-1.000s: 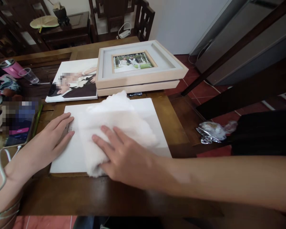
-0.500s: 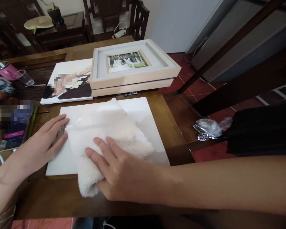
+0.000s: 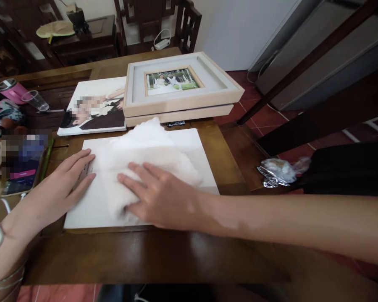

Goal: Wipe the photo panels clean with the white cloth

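Dark brown wooden tabletop [image 3: 151, 251] filled your view, with red floor tiles to its right. You had a flat white rectangular board [image 3: 204, 167] lying on that table, near its front edge. Your right hand [image 3: 159, 197] lay palm down on a fluffy white cloth [image 3: 145, 147] spread over the board, fingers flat and slightly spread, pressing the cloth rather than gripping it. Your left hand [image 3: 61, 188] rested flat on the board's left edge, fingers extended and close together, holding nothing. Just behind the board sat two stacked pale wooden picture frames [image 3: 179, 88], the top one showing a small photo. Left of the frames lay an unframed photo print on white canvas [image 3: 94, 107]. Farther left of the board were a pink tumbler [image 3: 11, 90] and a clear plastic cup [image 3: 34, 100]. Right of the board, off the table, lay a crumpled clear plastic wrapper [image 3: 280, 170].
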Demonstrator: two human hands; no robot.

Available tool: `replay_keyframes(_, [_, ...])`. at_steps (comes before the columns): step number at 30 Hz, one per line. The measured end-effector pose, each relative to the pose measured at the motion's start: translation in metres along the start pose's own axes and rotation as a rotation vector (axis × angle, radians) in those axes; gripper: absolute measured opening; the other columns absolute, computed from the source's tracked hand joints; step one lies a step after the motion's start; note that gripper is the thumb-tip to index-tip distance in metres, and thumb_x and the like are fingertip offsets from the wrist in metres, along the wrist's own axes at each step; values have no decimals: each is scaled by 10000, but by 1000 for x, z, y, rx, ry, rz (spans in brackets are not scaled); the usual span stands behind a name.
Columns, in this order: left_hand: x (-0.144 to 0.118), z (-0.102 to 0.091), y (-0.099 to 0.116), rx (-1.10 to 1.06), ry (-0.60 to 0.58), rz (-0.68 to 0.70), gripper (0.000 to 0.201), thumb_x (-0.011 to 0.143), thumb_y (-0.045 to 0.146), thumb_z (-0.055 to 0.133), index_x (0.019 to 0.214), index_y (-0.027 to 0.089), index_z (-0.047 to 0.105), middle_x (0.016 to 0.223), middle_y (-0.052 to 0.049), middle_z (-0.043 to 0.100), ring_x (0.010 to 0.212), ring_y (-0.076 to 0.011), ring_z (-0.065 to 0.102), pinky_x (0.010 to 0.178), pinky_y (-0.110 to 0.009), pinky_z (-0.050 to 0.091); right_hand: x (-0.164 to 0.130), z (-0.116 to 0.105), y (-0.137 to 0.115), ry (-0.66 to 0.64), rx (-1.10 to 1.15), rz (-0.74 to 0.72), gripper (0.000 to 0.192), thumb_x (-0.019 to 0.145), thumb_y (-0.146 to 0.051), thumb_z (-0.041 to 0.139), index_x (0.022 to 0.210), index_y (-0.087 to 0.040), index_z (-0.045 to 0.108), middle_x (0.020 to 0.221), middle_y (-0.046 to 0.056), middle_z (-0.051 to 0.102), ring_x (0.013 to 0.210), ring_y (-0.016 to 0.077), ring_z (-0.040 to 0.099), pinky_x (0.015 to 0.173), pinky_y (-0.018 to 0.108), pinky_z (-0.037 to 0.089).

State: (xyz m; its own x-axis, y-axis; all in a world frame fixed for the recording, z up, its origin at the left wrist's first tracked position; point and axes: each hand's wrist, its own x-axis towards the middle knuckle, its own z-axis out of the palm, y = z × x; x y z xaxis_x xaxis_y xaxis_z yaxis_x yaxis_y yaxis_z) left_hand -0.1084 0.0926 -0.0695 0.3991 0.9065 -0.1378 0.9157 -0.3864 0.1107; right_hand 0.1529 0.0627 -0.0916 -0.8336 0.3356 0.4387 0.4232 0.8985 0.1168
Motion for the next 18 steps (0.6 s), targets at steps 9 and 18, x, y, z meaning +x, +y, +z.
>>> replay_keyframes(9, [-2,1,-4,4,-2,35,584,941,417,277,1445,129,349,1562,-106,302,1432,-248,316,1201,-435,242,-8,-11,-40,56,-112,-118,328,979,-289,441,848,-112,684,1186,235,670,1005,358,683,797,551,536])
replay_keyframes(18, [0,0,-2,5,-8,13,596,952,478,278,1427,132,378,1558,-95,316,1432,-228,317,1208,-385,223,-5,-7,2,-48,52,-41,179,911,-180,532,799,-174,671,1272,207,633,1127,378,628,796,498,542])
